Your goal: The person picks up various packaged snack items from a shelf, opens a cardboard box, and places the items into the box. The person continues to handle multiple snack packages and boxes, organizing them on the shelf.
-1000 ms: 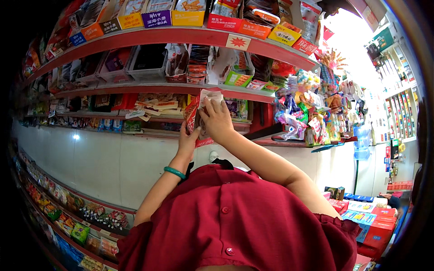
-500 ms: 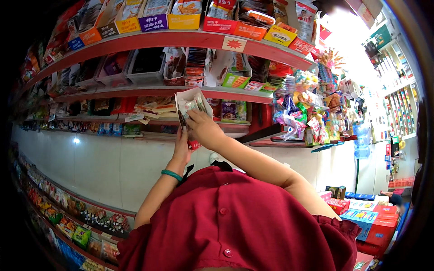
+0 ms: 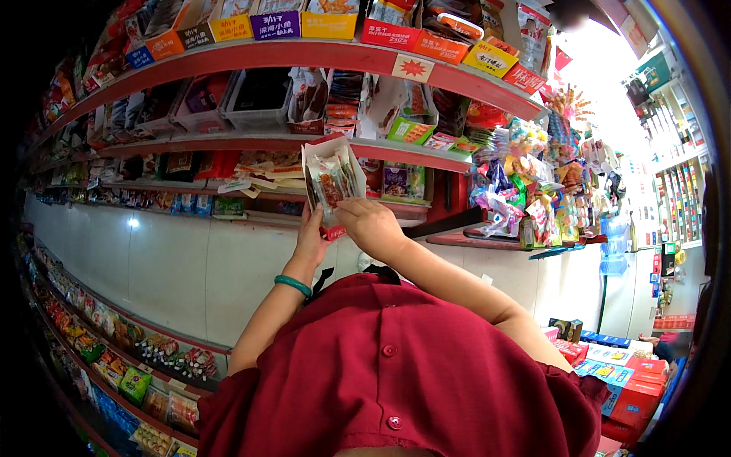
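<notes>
Sideways access runs over the pale floor (image 3: 190, 263), centre left of the frame, beside the left hand (image 3: 310, 240). At upper centre, the red shelf edge (image 3: 419, 154) obstructs upward travel; the box (image 3: 308, 169) overlaps it in view. At centre right, the dark bar (image 3: 449, 224) and bagged goods (image 3: 504, 199) restrict passage. At lower left, a shelf rack (image 3: 175, 383) bounds the floor.
</notes>
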Available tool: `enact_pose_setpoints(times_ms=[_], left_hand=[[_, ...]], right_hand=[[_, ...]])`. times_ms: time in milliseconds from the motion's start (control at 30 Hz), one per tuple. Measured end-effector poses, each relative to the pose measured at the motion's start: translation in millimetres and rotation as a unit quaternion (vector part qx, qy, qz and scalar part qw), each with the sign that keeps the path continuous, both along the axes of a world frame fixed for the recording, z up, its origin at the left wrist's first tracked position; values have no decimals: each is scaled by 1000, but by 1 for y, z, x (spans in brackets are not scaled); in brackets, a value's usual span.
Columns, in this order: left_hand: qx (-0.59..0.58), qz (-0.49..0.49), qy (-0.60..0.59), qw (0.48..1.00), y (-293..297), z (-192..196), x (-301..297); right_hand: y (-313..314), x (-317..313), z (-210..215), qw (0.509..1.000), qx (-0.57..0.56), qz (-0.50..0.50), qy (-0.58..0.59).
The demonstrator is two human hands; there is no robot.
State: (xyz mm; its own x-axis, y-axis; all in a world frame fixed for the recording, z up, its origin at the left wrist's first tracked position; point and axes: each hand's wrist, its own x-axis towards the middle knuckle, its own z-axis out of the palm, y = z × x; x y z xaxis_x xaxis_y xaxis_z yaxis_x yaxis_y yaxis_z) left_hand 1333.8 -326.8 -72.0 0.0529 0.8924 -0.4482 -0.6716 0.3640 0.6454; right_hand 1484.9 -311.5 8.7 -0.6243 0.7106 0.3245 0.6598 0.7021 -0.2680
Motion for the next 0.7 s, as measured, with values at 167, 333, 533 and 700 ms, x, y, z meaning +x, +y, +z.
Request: enact_pose_setpoints(times_ms=[167, 333, 533, 700], left_hand=[[37, 15, 32, 999, 5, -24, 4], [21, 22, 25, 999, 3, -15, 2], [8, 25, 36, 999, 2, -13, -6], [34, 16, 33, 999, 3, -13, -17]], right_hand=[[-3, 0, -13, 998, -6, 34, -50], [-2, -1, -12, 999, -4, 47, -20], [13, 9, 11, 991, -5, 90, 99], [92, 45, 22, 991, 29, -109, 79]])
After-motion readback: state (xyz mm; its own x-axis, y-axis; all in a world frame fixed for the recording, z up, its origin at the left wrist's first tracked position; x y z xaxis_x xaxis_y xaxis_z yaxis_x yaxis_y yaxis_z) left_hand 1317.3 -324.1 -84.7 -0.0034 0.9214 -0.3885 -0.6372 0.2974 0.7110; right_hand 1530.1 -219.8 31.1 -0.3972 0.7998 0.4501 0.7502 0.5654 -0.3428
